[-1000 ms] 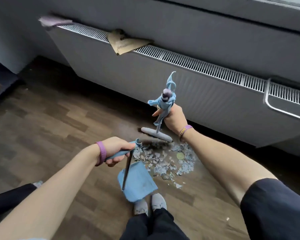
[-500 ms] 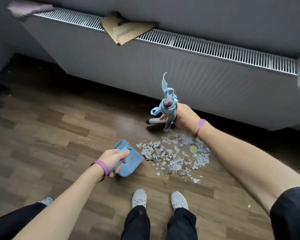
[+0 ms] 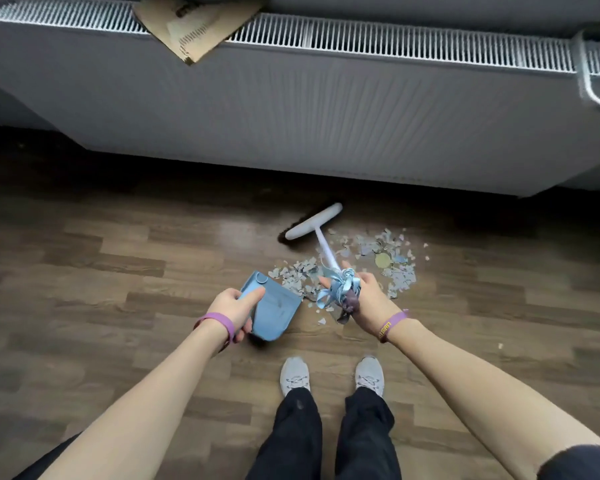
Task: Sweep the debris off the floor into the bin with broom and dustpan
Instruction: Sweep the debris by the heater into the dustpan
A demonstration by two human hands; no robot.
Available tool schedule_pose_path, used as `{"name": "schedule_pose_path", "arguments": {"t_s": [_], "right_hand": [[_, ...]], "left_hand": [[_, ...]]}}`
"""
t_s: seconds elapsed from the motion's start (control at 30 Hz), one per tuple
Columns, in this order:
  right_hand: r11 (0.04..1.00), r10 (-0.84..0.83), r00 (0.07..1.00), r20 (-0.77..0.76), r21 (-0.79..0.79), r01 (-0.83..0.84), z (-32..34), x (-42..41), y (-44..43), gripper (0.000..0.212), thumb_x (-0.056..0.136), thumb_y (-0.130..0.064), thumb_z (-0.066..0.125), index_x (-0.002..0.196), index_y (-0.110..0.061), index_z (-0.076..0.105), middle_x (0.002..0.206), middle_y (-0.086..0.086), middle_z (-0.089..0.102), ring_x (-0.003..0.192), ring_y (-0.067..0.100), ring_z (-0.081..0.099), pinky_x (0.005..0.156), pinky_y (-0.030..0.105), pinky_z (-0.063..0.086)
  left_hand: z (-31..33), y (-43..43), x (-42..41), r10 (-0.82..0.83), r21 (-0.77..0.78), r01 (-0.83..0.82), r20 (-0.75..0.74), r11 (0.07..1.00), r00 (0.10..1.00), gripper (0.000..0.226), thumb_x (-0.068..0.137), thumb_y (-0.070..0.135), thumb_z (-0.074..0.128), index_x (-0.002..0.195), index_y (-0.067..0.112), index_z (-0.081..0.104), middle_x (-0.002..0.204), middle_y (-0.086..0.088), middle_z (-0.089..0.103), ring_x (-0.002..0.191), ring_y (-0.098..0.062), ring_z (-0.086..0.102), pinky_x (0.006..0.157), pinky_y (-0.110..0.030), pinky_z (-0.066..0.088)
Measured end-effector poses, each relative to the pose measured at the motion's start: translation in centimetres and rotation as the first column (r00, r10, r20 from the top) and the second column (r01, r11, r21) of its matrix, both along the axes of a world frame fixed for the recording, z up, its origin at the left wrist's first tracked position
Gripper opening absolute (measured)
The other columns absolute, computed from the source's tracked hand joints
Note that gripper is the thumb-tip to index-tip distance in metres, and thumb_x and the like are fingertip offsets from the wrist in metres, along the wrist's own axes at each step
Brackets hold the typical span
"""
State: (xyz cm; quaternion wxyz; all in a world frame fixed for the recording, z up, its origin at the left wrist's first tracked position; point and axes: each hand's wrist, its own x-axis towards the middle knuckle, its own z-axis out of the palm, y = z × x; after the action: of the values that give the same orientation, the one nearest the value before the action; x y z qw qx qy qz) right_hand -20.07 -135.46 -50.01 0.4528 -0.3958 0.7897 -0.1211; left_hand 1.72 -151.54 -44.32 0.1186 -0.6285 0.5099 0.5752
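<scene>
Head view of a sweeping stroke being set up. The right hand (image 3: 369, 299) has its grip curled round the top of the broom (image 3: 312, 222) handle, at a light blue ribbon (image 3: 336, 291) knotted there. The white handle slants away from the person to the broom head, which rests on the wooden floor (image 3: 118, 254) beyond the left end of the debris (image 3: 368, 249), close to the floor's far edge under the radiator (image 3: 326, 116). The left hand (image 3: 234, 311) has its grip wrapped round the short handle of the blue dustpan (image 3: 274, 313), thumb along the top. The pan hangs tilted just beside the near left of the pile; whether its lip touches the floor cannot be told. The debris, pale flat chips with one yellow disc (image 3: 382, 260) among them, lies spread between the broom head and the person's shoes (image 3: 295, 372); the bin is out of view. Handling, as judged: the chips look light, brittle and sharp-edged, apt to skid or scatter on smooth boards, so short low strokes suit them. The broom looks light and stiff and is best held high on the handle, as here; the rigid plastic pan is taken by its handle, lip pressed flat. Against the frame half a second earlier, the broom handle has dropped from near upright to a slant toward the person, exposing the head, and the dustpan has been drawn nearer the shoes.
</scene>
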Motion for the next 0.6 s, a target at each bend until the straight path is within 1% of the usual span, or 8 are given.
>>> {"name": "schedule_pose_path", "arguments": {"t_s": [0.13, 0.17, 0.23, 0.3, 0.33, 0.47, 0.57, 0.6], "right_hand": [[0.972, -0.229, 0.937, 0.264, 0.013, 0.234, 2.1, 1.3, 0.9, 0.034, 0.099, -0.016, 0.042, 0.128, -0.009, 0.058, 0.120, 0.010, 0.066, 0.106, 0.015, 0.064, 0.092, 0.025, 0.052], [0.931, -0.350, 0.865, 0.359, 0.029, 0.364, 2.7, 1.6, 0.9, 0.031, 0.098, -0.008, 0.044, 0.124, -0.002, 0.060, 0.109, 0.009, 0.069, 0.092, 0.010, 0.068, 0.082, 0.021, 0.055], [0.800, -0.572, 0.631, 0.524, 0.187, 0.570, 3.3, 1.8, 0.9, 0.022, 0.095, 0.005, 0.047, 0.112, 0.004, 0.060, 0.092, 0.010, 0.068, 0.070, 0.009, 0.069, 0.075, 0.029, 0.060], [0.668, -0.711, 0.354, 0.607, 0.427, 0.610, 4.0, 1.7, 0.9, 0.017, 0.092, 0.009, 0.049, 0.096, -0.003, 0.060, 0.079, 0.011, 0.070, 0.060, 0.016, 0.071, 0.061, 0.034, 0.062], [0.631, -0.752, 0.295, 0.590, 0.515, 0.580, 4.2, 1.3, 1.0, 0.015, 0.090, 0.008, 0.053, 0.090, -0.004, 0.062, 0.072, 0.011, 0.072, 0.059, 0.019, 0.072, 0.055, 0.034, 0.061], [0.520, -0.854, 0.323, 0.409, 0.704, 0.484, 3.9, -0.5, 2.3, 0.025, 0.088, 0.016, 0.043, 0.093, 0.003, 0.065, 0.086, 0.018, 0.071, 0.080, 0.027, 0.070, 0.054, 0.041, 0.061], [0.505, -0.844, 0.468, 0.264, 0.684, 0.526, 3.5, -0.8, 3.9, 0.037, 0.084, 0.020, 0.032, 0.076, 0.001, 0.062, 0.062, 0.015, 0.066, 0.043, 0.024, 0.063, 0.036, 0.029, 0.054], [0.470, -0.863, 0.460, 0.210, 0.667, 0.578, 3.1, -0.7, 4.5, 0.036, 0.087, 0.018, 0.032, 0.068, 0.001, 0.058, 0.048, 0.014, 0.061, 0.033, 0.026, 0.055, 0.032, 0.025, 0.049]], "left_hand": [[0.1, 0.6, -1.4, -0.042, 0.016, 0.042, -0.001, 0.999, 0.999, 0.043, 0.086, 0.050, 0.054, 0.092, 0.008, 0.049, 0.033, 0.001, 0.049, 0.028, -0.016, 0.033, 0.040, -0.018, 0.028], [0.2, 0.8, -1.7, -0.055, 0.019, 0.055, 0.001, 0.998, 0.998, 0.043, 0.086, 0.051, 0.054, 0.093, 0.008, 0.049, 0.033, 0.001, 0.050, 0.027, -0.016, 0.034, 0.038, -0.018, 0.028], [0.3, 1.2, -2.4, -0.077, 0.022, 0.077, 0.003, 0.997, 0.997, 0.044, 0.086, 0.051, 0.054, 0.096, 0.008, 0.049, 0.033, 0.001, 0.050, 0.026, -0.016, 0.034, 0.036, -0.017, 0.028], [0.3, 1.6, -3.1, -0.092, 0.020, 0.092, -0.003, 0.996, 0.996, 0.045, 0.086, 0.050, 0.054, 0.106, 0.010, 0.051, 0.033, 0.000, 0.050, 0.025, -0.016, 0.035, 0.035, -0.016, 0.029], [0.4, 1.8, -3.4, -0.093, 0.018, 0.093, -0.016, 0.996, 0.996, 0.043, 0.086, 0.048, 0.054, 0.113, 0.015, 0.052, 0.034, 0.000, 0.051, 0.025, -0.017, 0.035, 0.035, -0.016, 0.029], [0.5, 2.9, -4.3, -0.088, 0.022, 0.090, -0.087, 0.996, 0.992, 0.043, 0.086, 0.040, 0.055, 0.128, 0.033, 0.054, 0.041, -0.003, 0.056, 0.027, -0.018, 0.036, 0.035, -0.016, 0.031], [0.8, 3.9, -5.3, -0.101, 0.011, 0.103, -0.111, 0.995, 0.989, 0.039, 0.085, 0.033, 0.055, 0.123, 0.028, 0.061, 0.047, 0.001, 0.061, 0.028, -0.017, 0.039, 0.039, -0.019, 0.033], [0.8, 4.2, -5.7, -0.113, 0.006, 0.114, -0.113, 0.993, 0.987, 0.038, 0.084, 0.032, 0.055, 0.122, 0.027, 0.061, 0.049, 0.002, 0.063, 0.028, -0.016, 0.040, 0.039, -0.018, 0.034]]}}
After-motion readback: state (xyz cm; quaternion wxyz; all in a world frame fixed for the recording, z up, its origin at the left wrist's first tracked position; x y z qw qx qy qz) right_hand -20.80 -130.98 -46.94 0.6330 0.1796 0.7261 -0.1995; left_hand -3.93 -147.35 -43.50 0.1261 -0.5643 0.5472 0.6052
